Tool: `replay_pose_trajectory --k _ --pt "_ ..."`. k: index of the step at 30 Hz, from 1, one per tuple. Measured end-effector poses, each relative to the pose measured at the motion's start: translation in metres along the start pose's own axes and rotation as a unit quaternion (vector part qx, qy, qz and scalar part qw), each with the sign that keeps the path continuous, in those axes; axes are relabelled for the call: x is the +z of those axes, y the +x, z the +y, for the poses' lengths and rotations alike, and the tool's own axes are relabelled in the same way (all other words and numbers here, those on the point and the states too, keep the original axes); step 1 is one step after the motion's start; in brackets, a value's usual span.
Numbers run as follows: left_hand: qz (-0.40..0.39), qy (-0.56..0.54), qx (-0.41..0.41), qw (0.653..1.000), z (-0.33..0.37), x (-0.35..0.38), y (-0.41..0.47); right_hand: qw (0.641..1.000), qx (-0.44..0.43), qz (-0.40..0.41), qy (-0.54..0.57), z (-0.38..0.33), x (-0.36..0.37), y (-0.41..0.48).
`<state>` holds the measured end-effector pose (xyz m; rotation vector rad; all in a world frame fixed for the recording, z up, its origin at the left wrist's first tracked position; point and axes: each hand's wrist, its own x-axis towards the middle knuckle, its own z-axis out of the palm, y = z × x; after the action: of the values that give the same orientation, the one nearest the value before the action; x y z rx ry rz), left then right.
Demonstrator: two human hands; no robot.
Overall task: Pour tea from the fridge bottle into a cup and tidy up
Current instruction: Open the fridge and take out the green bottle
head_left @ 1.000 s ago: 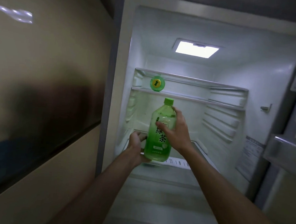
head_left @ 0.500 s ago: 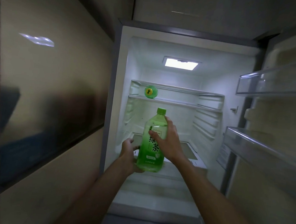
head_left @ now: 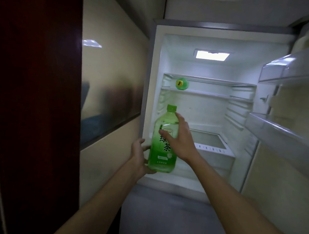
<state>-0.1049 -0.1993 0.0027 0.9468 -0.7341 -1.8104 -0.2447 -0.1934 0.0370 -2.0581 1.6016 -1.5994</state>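
The green tea bottle (head_left: pixel 164 141) stands nearly upright in mid-air in front of the open fridge (head_left: pixel 205 109), its long axis vertical and its green cap (head_left: pixel 171 108) on top. The right hand (head_left: pixel 180 138) wraps the label and shoulder from the right side, fingers curled around the front; the left hand (head_left: pixel 140 155) cups the lower body and base from the left. Both hands touch the bottle, the right one higher and nearer the cap, so it looks better placed to unscrew it later.
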Motion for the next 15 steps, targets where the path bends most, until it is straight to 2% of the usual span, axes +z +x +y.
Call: replay_pose_trajectory --k 9,15 --pt "-0.015 0.01 -0.003 1.0 0.003 -0.027 -0.056 1.0 -0.002 0.002 -0.011 -0.064 -0.007 -0.045" --pt "-0.047 0.009 -0.022 0.999 -0.003 -0.044 -0.097 0.999 0.003 0.031 -0.025 -0.101 -0.011 -0.086"
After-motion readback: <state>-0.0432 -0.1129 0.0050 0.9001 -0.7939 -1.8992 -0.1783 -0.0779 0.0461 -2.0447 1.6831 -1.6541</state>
